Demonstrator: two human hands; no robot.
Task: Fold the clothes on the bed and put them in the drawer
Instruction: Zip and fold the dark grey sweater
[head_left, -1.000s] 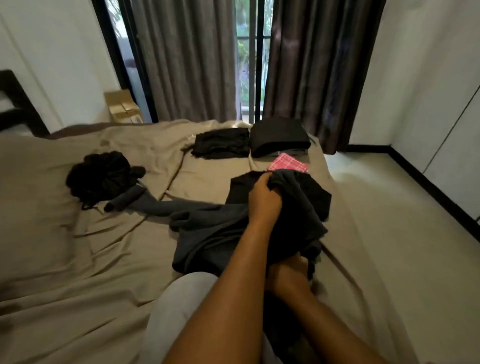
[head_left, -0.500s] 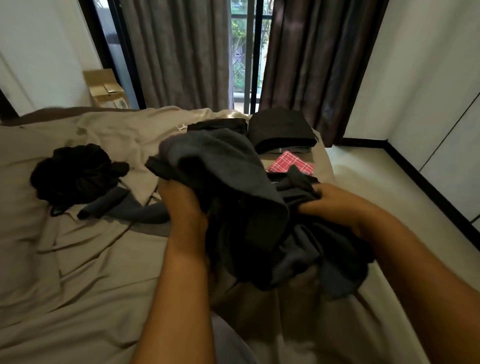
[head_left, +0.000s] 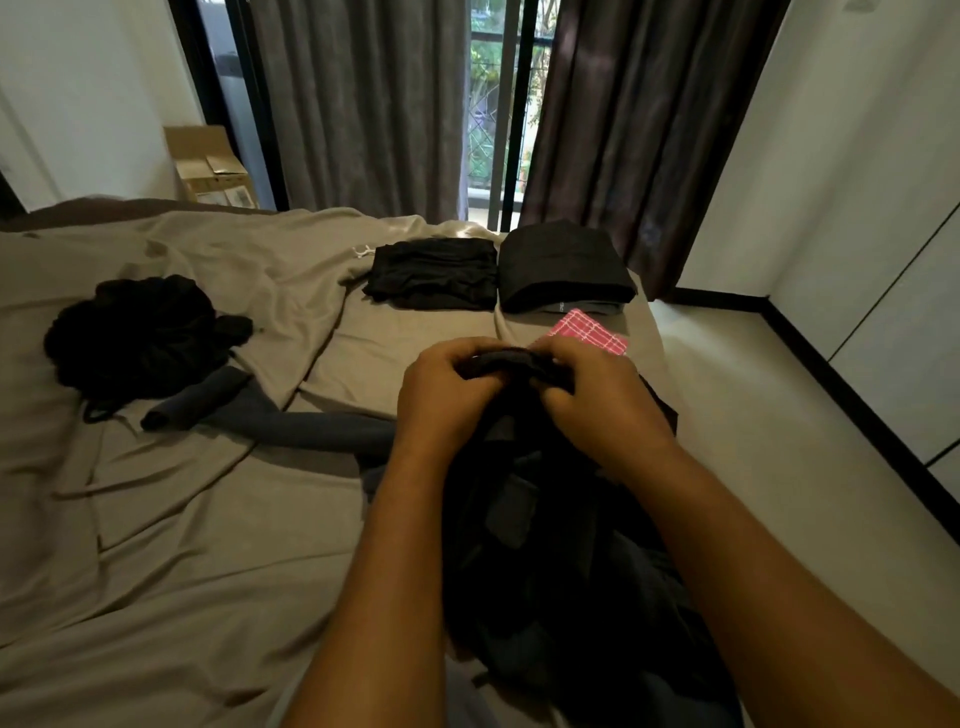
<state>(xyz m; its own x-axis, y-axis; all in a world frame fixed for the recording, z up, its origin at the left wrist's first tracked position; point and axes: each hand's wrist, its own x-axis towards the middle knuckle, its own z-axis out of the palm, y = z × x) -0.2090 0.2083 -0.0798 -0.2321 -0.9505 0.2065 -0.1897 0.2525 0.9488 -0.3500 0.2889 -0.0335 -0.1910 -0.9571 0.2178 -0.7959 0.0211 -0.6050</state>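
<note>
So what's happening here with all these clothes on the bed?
A person is folding laundry on the bed. The left hand and right hand both grip the top edge of a dark garment, held bunched in front of them; its sleeve trails left across the sheet. Two folded black piles sit at the far end, with a pink checked cloth beside them. A crumpled black heap on the left is not yet folded. No drawer is in view.
</note>
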